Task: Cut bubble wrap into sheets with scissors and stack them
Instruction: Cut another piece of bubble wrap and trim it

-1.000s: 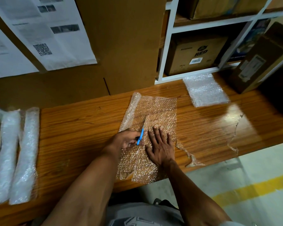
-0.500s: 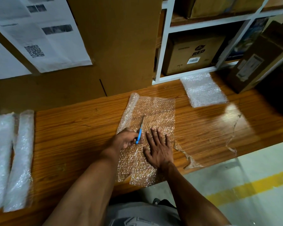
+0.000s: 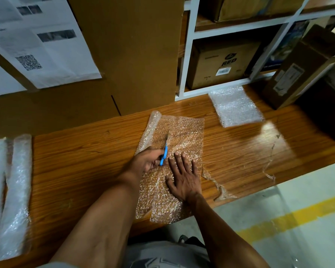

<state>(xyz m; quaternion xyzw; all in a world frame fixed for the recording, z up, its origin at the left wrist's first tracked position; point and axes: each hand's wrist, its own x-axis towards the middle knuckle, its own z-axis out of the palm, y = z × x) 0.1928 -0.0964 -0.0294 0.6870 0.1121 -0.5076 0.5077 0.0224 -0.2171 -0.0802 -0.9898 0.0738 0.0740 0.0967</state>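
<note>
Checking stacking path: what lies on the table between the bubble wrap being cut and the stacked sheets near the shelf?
In the head view, only bare wooden table separates the bubble wrap from the stacked sheets.

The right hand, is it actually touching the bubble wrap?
Touching. The head view shows the right hand lying flat with fingers spread on the bubble wrap, no gap beneath it.

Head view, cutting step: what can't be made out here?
- Scissors: the handle loops are hidden inside the left hand.
- Cut line in the bubble wrap sheet: not traceable behind the hands; the right hand lies flat on it.
- Bubble wrap rolls: cut off by the left edge.
- Printed papers: text blurred, unreadable.
</note>
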